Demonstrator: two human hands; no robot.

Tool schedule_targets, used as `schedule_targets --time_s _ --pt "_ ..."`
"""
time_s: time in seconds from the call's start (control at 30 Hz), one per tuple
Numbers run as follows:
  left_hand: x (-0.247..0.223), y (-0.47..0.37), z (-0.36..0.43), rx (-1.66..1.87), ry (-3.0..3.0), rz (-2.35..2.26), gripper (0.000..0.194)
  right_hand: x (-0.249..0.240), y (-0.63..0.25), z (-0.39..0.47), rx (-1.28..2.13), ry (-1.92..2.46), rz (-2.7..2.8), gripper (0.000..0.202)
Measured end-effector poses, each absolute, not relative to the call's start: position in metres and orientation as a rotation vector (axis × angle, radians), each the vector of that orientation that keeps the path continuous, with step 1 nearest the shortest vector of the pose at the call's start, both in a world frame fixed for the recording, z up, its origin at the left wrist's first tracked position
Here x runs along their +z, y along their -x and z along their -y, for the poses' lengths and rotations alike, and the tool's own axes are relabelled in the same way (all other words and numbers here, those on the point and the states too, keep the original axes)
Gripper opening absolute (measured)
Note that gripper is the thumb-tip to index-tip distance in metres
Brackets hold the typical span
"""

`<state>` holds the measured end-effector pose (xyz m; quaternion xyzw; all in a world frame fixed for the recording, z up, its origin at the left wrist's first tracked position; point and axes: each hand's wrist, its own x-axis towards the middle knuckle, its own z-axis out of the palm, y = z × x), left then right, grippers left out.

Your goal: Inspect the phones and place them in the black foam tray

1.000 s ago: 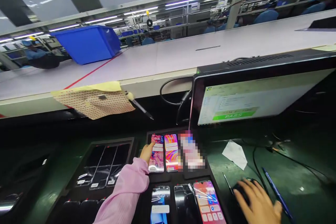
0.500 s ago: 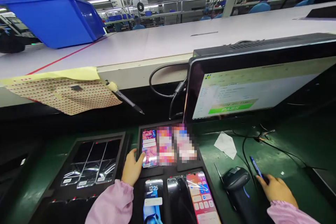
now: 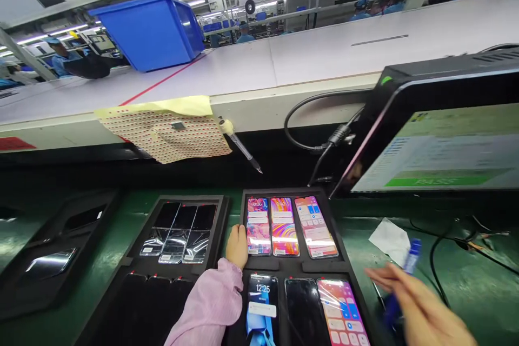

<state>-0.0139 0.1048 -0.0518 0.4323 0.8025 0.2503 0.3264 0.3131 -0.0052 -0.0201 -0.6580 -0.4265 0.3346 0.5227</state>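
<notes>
- Phones [image 3: 258,238] spread over the lower half of the frame. Three lit ones fill the upper row of the black tray [image 3: 328,266] at lower centre; below them, a dark one sits between two lit ones. A knock to that tray could jar them all, and glare on the glass could hide a scuff from you.
- Monitor [image 3: 450,157], right edge: your screen has a green band. Its cable [image 3: 302,101] loops well above the phones.
- Blue bin [image 3: 154,32], upper left: it stands on the shelf, well apart from your hands.
- Patterned sheet [image 3: 174,135], left of centre: it droops from the shelf beside a hanging pen [image 3: 245,151], which could drop towards the trays if its fixing gave way.
- Your right hand [image 3: 430,308], lower right: the extended fingers lie close together, blurred, and overlap the blue marker [image 3: 412,257]. Whether you pinch it, I cannot tell; a loose hold could let it fall against a phone.
- Your left hand [image 3: 237,246], lower centre: its fingers are pressed together at the tray's left rim, beside the upper-left phone. Whether they pinch the rim is hidden; a slip inward could tap that lit screen.
- White scrap [image 3: 390,239], right of the tray: your right fingers could brush it aside.
</notes>
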Motion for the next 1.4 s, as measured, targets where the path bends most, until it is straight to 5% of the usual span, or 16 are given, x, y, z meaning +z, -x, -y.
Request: schedule_targets --time_s 0.17,0.4,0.67,1.4 --pt "-0.06 0.016 -0.107 0.653 -1.138 -2.103 0.028 -0.011 -0.212 -0.032 1.163 1.252 1.104 0.021" --pt "-0.068 0.016 -0.109 0.635 -1.178 -2.123 0.025 -0.045 -0.174 -0.064 1.329 1.369 1.249 0.043" --pt "-0.072 0.013 -0.11 0.538 -1.206 -2.206 0.026 -0.063 -0.137 -0.066 1.118 1.347 1.614 0.01" --pt "-0.068 0.013 -0.113 0.439 -1.245 -2.24 0.026 -0.062 -0.141 -0.076 1.115 1.453 1.559 0.023"
